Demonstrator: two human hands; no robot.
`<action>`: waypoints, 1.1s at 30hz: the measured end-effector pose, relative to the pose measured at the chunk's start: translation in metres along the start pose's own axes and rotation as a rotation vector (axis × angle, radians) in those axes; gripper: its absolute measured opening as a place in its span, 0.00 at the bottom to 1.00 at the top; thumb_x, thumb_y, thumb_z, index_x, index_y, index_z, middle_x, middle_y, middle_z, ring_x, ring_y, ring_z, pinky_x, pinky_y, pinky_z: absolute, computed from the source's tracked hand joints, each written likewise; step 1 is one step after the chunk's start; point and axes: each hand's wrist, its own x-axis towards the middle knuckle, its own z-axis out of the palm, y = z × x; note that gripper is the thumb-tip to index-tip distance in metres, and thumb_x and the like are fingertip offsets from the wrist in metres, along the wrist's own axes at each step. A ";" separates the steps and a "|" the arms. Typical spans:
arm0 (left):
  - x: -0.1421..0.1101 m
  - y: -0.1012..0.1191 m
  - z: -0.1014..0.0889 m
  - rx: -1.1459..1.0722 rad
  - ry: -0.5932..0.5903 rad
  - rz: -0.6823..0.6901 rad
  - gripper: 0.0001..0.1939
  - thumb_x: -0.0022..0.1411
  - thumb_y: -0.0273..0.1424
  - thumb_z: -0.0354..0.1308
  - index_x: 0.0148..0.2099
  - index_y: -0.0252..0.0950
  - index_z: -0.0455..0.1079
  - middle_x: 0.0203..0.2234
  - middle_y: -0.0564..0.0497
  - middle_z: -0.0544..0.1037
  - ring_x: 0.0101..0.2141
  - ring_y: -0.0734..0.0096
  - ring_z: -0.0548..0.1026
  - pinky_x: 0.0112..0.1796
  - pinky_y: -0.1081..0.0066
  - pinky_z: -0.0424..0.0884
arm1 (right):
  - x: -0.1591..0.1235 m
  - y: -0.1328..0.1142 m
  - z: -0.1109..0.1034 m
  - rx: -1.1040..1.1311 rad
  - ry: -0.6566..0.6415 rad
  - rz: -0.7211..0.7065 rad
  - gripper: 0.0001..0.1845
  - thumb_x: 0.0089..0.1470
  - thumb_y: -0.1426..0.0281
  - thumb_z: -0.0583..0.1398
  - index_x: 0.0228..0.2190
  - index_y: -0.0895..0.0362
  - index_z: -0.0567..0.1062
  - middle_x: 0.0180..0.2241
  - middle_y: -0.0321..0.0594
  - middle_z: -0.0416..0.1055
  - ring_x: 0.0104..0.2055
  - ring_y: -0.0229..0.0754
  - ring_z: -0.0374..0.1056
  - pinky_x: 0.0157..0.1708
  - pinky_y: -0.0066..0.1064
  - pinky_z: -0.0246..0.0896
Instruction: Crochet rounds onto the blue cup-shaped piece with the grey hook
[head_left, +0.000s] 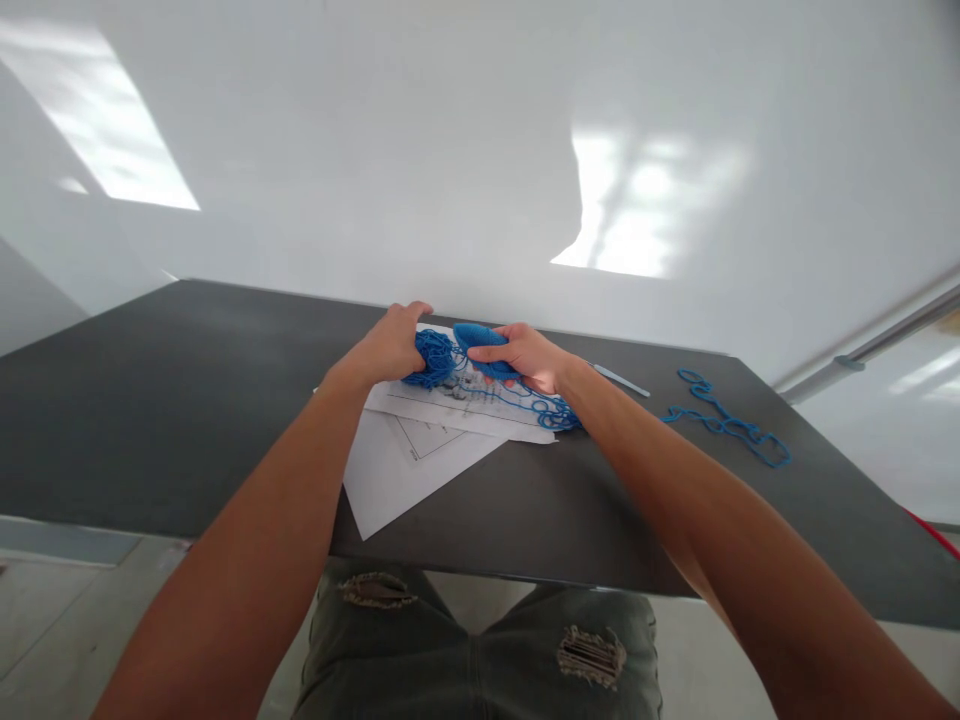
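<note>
At the left of the papers, my left hand (391, 345) is closed on a loose, tangled bundle of blue yarn (436, 358). Beside it, my right hand (529, 358) grips a round blue crocheted piece (480, 343), thumb on its near face and fingers behind. The piece and the bundle are close together, with a few strands between them. Printed paper sheets (427, 400) lie under both hands. A loose coil of blue yarn (559, 412) rests at the papers' right edge, partly hidden by my right forearm.
A pale crochet hook (621, 381) lies on the dark table (187, 400), right of my right hand. Farther right, more blue yarn (727, 420) trails in loops. A white wall (375, 150) rises along the table's back edge, and a metal rail (885, 345) runs at the right.
</note>
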 end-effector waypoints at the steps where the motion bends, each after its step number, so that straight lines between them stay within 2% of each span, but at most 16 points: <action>1: 0.000 0.000 0.000 -0.008 0.022 -0.003 0.49 0.44 0.23 0.65 0.71 0.38 0.62 0.63 0.37 0.68 0.55 0.47 0.77 0.46 0.62 0.77 | -0.004 -0.005 -0.005 0.017 0.035 -0.026 0.09 0.55 0.73 0.72 0.29 0.61 0.77 0.27 0.40 0.75 0.22 0.34 0.69 0.11 0.22 0.50; 7: -0.001 0.001 -0.002 -0.079 0.222 0.029 0.36 0.44 0.17 0.60 0.57 0.40 0.69 0.57 0.42 0.71 0.50 0.53 0.79 0.50 0.59 0.77 | -0.046 -0.048 -0.052 0.126 0.308 -0.223 0.10 0.57 0.71 0.70 0.31 0.58 0.75 0.29 0.39 0.73 0.25 0.32 0.67 0.11 0.20 0.50; 10: -0.001 0.003 -0.004 -0.035 0.300 0.043 0.34 0.44 0.15 0.60 0.54 0.41 0.70 0.56 0.42 0.72 0.53 0.51 0.77 0.53 0.56 0.76 | -0.071 -0.065 -0.073 0.161 0.436 -0.323 0.10 0.58 0.70 0.70 0.30 0.57 0.74 0.29 0.40 0.72 0.26 0.32 0.65 0.12 0.19 0.50; 13: -0.001 0.004 -0.007 -0.005 0.330 0.023 0.32 0.44 0.13 0.59 0.52 0.42 0.73 0.57 0.44 0.73 0.55 0.51 0.75 0.54 0.57 0.74 | -0.094 -0.074 -0.087 0.174 0.529 -0.374 0.11 0.56 0.69 0.71 0.30 0.57 0.74 0.29 0.40 0.71 0.27 0.33 0.64 0.13 0.20 0.49; 17: -0.001 -0.001 -0.014 0.009 0.376 -0.111 0.25 0.46 0.15 0.60 0.47 0.39 0.75 0.56 0.40 0.74 0.53 0.45 0.77 0.50 0.53 0.75 | -0.119 -0.080 -0.099 0.195 0.635 -0.404 0.12 0.53 0.71 0.72 0.30 0.58 0.73 0.27 0.40 0.69 0.26 0.33 0.63 0.13 0.20 0.46; 20: -0.002 -0.013 -0.022 0.010 0.424 -0.248 0.17 0.48 0.21 0.64 0.42 0.39 0.75 0.53 0.36 0.75 0.53 0.37 0.76 0.49 0.47 0.73 | -0.133 -0.082 -0.108 0.205 0.690 -0.415 0.12 0.53 0.72 0.71 0.29 0.59 0.72 0.27 0.40 0.68 0.26 0.33 0.62 0.14 0.20 0.43; 24: -0.005 -0.030 -0.031 -0.018 0.459 -0.353 0.13 0.50 0.31 0.66 0.41 0.37 0.75 0.55 0.33 0.74 0.58 0.30 0.72 0.51 0.40 0.68 | -0.148 -0.085 -0.118 0.184 0.755 -0.446 0.09 0.61 0.74 0.64 0.29 0.57 0.71 0.27 0.40 0.66 0.26 0.33 0.60 0.15 0.23 0.39; 27: -0.003 -0.037 -0.033 -0.060 0.462 -0.379 0.11 0.52 0.35 0.64 0.39 0.37 0.75 0.53 0.35 0.76 0.61 0.27 0.68 0.52 0.35 0.62 | -0.157 -0.087 -0.120 0.125 0.797 -0.460 0.11 0.67 0.77 0.57 0.30 0.56 0.70 0.29 0.40 0.64 0.26 0.33 0.59 0.17 0.27 0.37; 30: 0.001 -0.039 -0.030 -0.123 0.467 -0.371 0.11 0.46 0.31 0.66 0.35 0.39 0.73 0.46 0.35 0.78 0.60 0.24 0.68 0.53 0.28 0.55 | -0.162 -0.087 -0.122 0.077 0.835 -0.441 0.12 0.68 0.77 0.55 0.30 0.55 0.67 0.29 0.39 0.63 0.26 0.33 0.58 0.19 0.30 0.35; 33: 0.004 -0.038 -0.026 -0.252 0.420 -0.256 0.12 0.42 0.28 0.65 0.34 0.40 0.71 0.39 0.39 0.78 0.53 0.29 0.73 0.52 0.31 0.59 | -0.164 -0.088 -0.125 0.062 0.862 -0.433 0.11 0.69 0.76 0.55 0.31 0.55 0.66 0.31 0.39 0.62 0.26 0.32 0.57 0.21 0.32 0.34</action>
